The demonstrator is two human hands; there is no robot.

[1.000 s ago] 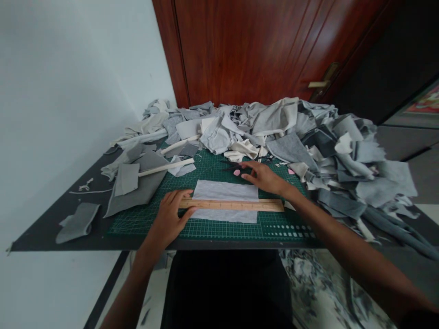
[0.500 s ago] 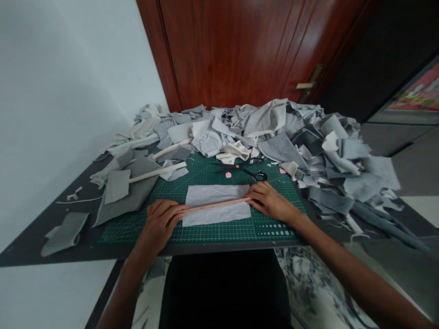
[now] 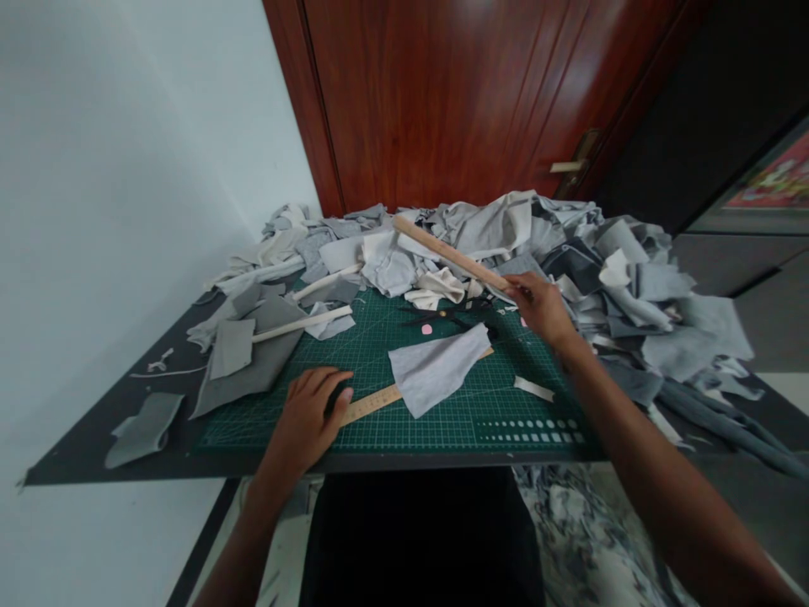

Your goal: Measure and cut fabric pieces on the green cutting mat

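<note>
My right hand (image 3: 537, 303) is closed on one end of a wooden strip (image 3: 448, 255), raised at a slant over the far side of the cutting mat. Any markings on this strip cannot be made out. My left hand (image 3: 309, 417) rests near the mat's front left, thumb and fingers apart. Its thumb is at the left end of a wooden ruler (image 3: 372, 405) lying on the mat. A light grey cloth piece (image 3: 436, 371) lies askew across the ruler and hides its middle. Behind the cloth, black scissors (image 3: 442, 314) lie partly hidden on the green cutting mat (image 3: 366, 337).
A long heap of grey and white fabric scraps (image 3: 493, 228) lines the table's back and right. More grey cloth (image 3: 253, 371) lies at left. A small pale scrap (image 3: 534, 389) and a pink chip (image 3: 426, 330) sit on the mat. A door (image 3: 442, 101) stands behind.
My right hand has left the cloth and lifted the wooden strip up and away. The cloth, flat and straight before, is now turned and shifted right. My left hand has opened near the ruler.
</note>
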